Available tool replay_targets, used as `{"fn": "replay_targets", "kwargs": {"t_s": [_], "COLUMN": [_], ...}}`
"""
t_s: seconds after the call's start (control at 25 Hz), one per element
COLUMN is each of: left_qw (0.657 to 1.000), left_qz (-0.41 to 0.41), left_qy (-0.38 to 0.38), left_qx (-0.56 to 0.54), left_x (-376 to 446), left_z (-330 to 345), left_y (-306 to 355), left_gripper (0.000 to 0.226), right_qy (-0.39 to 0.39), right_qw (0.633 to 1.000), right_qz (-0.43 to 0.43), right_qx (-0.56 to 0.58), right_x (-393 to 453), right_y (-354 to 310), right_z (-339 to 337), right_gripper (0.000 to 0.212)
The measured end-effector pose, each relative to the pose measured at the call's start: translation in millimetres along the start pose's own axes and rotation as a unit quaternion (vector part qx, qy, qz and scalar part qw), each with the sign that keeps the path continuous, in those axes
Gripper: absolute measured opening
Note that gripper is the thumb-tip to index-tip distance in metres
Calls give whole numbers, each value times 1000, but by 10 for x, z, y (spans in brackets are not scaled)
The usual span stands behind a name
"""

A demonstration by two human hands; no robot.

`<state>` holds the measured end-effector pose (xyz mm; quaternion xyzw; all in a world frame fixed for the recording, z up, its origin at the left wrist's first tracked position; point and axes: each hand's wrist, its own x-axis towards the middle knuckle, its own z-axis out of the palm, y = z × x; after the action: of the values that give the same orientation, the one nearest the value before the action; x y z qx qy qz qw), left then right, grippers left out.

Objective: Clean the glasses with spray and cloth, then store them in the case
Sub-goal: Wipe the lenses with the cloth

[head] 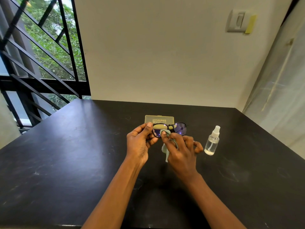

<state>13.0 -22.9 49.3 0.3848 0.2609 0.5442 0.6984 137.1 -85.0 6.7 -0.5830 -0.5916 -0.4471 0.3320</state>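
Left hand [140, 142] pinching; right hand [179, 151] fingers curled, pressing.

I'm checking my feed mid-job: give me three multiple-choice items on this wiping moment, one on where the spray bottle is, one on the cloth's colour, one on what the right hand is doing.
1. Where does the spray bottle stand?
A. To the right of the hands, upright on the table
B. Inside the case
C. In the left hand

2. What colour is the cloth?
A. Bright red
B. Pale grey-green
C. Black

3. What is the right hand doing?
A. Lying flat on the table
B. Gripping the bottle
C. Pressing the cloth on a lens of the glasses

Answers: 1 A, it stands apart, beside the right hand. 2 B, a pale strip hangs below the fingers. 3 C, the thumb pins cloth to the lens while the left hand holds the frame in front of the case.
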Motion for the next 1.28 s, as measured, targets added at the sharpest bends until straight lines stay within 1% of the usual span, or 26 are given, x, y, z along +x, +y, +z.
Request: {"fn": "replay_targets", "kwargs": {"t_s": [0.12,0.24,0.4,0.52,0.68,0.8,0.88,0.96,1.04,1.12,1.2,1.28], "left_qw": [1000,1000,1000,1000,1000,1000,1000,1000,1000,1000,1000,1000], "left_qz": [-4,-5,-2,0,7,8,10,11,11,10,9,6], "left_qy": [-2,-5,-7,-12,-15,-11,-6,-5,-7,-9,-7,-6], "left_qx": [2,9,11,14,17,13,16,20,18,14,10,6], "left_x": [10,10,9,-5,-8,12,34,58,74,77,77,74], "left_z": [3,11,2,-8,-11,-12,-19,-30,-38,-42,-47,-55], "left_y": [7,12,24,24,30,37,43,49,52,52,52,51], "left_gripper": [11,16,18,17,18,14,9,8,8,8,8,10], "right_qy": [-4,-4,-26,-43,-34,-37,-41,-53,-68,-76,-59,-41], "right_qw": [1000,999,997,996,996,996,996,991,967,925,874,805], "right_qz": [25,49,77,83,75,73,80,117,207,301,379,461], "right_qx": [-15,-21,-13,-12,-44,-43,-17,38,129,220,299,371], "right_x": [15,87,156,187,196,139,88,59,58,82,131,205], "right_y": [51,60,4,-38,-50,-43,-51,-58,-62,-39,0,60], "right_z": [-19,-22,-29,-32,-49,-72,-102,-143,-181,-196,-214,-252], "right_gripper": [42,35,53,56,53,54,47,35,30,19,20,22]}}
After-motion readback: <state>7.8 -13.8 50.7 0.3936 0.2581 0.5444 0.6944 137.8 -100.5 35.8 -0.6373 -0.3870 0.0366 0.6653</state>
